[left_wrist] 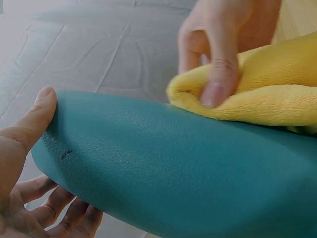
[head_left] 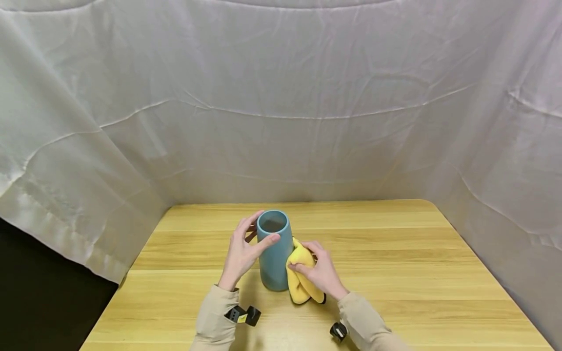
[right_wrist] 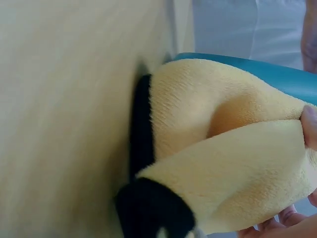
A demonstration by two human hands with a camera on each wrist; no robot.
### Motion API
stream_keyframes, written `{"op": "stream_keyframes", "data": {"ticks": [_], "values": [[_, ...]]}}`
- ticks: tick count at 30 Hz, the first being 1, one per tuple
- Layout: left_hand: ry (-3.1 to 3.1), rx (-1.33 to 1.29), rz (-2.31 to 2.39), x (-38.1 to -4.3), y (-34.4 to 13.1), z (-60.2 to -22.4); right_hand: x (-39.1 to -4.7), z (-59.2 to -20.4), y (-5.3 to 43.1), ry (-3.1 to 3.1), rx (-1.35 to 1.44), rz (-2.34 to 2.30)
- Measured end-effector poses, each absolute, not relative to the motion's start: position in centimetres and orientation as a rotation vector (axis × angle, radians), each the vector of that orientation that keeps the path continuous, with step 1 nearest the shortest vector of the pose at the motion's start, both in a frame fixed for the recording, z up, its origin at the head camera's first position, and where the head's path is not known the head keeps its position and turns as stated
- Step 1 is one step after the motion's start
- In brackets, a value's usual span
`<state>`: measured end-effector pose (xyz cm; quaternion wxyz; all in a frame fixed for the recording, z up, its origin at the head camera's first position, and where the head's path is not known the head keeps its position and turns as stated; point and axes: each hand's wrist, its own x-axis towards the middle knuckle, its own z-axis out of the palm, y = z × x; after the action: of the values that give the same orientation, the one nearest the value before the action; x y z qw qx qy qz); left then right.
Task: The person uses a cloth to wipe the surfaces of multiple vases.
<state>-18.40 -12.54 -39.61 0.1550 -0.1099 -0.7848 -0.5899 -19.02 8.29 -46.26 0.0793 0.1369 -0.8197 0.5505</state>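
A tall blue-teal vase (head_left: 275, 265) stands upright on the table, its round mouth facing up. My left hand (head_left: 241, 252) grips it near the rim, thumb on the near side and fingers round the left side. In my right hand (head_left: 324, 274) is a bunched yellow cloth (head_left: 297, 290) with black edging, pinched between thumb and fingers against the vase's right side. The left wrist view shows a small dark mark (left_wrist: 66, 154) on the vase close to my left thumb. Folds of cloth hang down toward the tabletop in the right wrist view.
The wooden table (head_left: 395, 273) has light striped grain. Grey-white fabric (head_left: 307, 97) hangs behind it and along both sides. A black area (head_left: 44, 287) shows at the lower left. Small black devices (head_left: 252, 316) are worn at both wrists over beige sleeves.
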Motion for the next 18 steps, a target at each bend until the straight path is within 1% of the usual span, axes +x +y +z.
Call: {"op": "stream_keyframes", "data": {"ticks": [4,18], "values": [[-2.248,-0.319,-1.686,-18.38,-12.52,-39.55,-19.01,-46.95,8.37,-2.449,0.407,1.666],[-2.255,-0.318,-1.688,-18.39,-12.60,-39.55,-19.06,-46.86,8.36,-2.453,0.400,1.666]]}}
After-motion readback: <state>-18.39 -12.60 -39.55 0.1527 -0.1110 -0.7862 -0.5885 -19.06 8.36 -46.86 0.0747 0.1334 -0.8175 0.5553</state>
